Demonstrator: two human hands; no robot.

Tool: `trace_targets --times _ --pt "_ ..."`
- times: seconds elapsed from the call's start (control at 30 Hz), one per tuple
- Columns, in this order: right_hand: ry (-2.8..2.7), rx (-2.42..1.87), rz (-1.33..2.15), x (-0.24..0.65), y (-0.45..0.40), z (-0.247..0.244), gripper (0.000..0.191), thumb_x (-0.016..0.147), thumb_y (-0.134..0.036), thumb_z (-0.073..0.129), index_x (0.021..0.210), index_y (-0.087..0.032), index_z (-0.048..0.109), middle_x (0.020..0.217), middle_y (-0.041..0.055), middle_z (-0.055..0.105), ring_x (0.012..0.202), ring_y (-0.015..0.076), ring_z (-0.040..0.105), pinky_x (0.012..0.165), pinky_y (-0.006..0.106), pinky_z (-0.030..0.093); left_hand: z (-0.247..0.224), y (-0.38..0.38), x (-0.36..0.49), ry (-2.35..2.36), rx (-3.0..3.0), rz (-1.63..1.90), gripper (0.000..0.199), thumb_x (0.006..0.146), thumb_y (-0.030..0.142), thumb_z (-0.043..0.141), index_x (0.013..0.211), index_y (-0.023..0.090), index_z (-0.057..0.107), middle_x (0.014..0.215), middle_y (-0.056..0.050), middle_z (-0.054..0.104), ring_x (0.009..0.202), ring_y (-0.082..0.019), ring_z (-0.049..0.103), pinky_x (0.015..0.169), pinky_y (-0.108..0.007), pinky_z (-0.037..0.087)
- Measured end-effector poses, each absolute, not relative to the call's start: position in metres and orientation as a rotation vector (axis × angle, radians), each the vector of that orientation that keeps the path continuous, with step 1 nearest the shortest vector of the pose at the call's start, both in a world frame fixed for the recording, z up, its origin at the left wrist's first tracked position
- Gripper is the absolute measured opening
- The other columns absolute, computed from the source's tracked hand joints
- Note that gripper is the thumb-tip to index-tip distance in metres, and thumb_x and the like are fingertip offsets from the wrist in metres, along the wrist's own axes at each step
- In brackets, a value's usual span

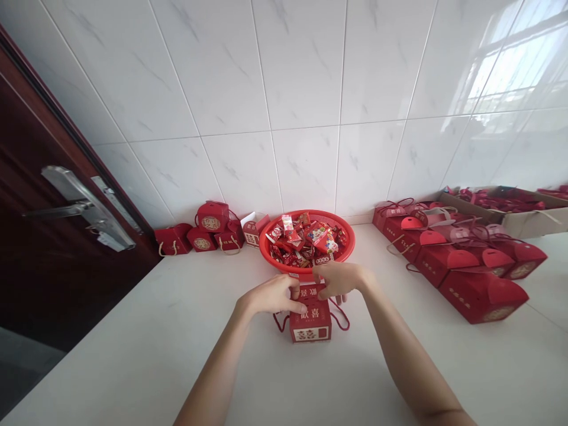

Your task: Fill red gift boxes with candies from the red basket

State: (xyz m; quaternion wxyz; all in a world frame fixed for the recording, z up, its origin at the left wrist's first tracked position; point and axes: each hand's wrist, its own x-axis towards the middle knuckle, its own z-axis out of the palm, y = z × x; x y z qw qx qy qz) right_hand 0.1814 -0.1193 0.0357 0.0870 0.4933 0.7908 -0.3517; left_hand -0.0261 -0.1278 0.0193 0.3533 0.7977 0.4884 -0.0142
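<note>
A red gift box (310, 319) with printed characters and a pale front panel stands upright on the table in front of me. Dark red cord handles (341, 316) loop out on its two sides. My left hand (276, 294) is closed on the left of the box top, thumb pressed on the upper panel. From the right, my right hand (339, 279) grips the back of the top, its fingers bent around the flap. Just behind the box sits a red plastic basket (262, 251) filled with wrapped candies (306, 239). The inside of the box is hidden.
Several red boxes (212, 218) sit by the wall at left, beside an opened white-sided box (252, 228). Many more red boxes (461, 275) line the right, with a cardboard carton (532, 222) behind. A brown door (66, 195) borders the table's left.
</note>
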Motion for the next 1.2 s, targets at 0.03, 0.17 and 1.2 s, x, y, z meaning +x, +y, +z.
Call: trace_targets --times 0.03,0.17,1.2 --pt "2.359 1.454 -1.053 0.182 -0.119 0.036 0.037 0.079 -0.029 0.064 0.112 -0.018 0.050 0.093 0.0068 0.069 0.059 0.0213 0.073 0.045 0.025 0.047 0.020 -0.128 -0.026 1.269 2.022 -0.048 0.037 0.067 0.048 0.073 0.069 0.021 0.048 0.061 0.004 0.054 0.058 -0.016 0.053 0.050 -0.025 0.035" --pt "2.371 1.396 -1.106 0.183 -0.119 0.036 0.046 0.079 -0.032 0.066 0.119 -0.018 0.049 0.084 0.0024 0.069 0.055 0.0199 0.071 0.051 0.026 0.049 0.021 -0.131 -0.028 1.298 1.919 -0.055 0.036 0.067 0.046 0.074 0.070 0.021 0.048 0.059 0.005 0.055 0.051 -0.014 0.053 0.047 -0.025 0.036" --pt "2.283 1.159 -1.493 0.186 -0.103 0.027 0.043 0.062 -0.049 0.082 0.076 -0.013 0.062 0.075 0.0004 0.068 0.057 0.0146 0.069 0.052 0.024 0.054 0.026 -0.137 -0.031 1.424 1.816 -0.102 0.039 0.066 0.044 0.076 0.069 0.021 0.045 0.052 0.003 0.061 0.044 -0.015 0.057 0.043 -0.023 0.039"
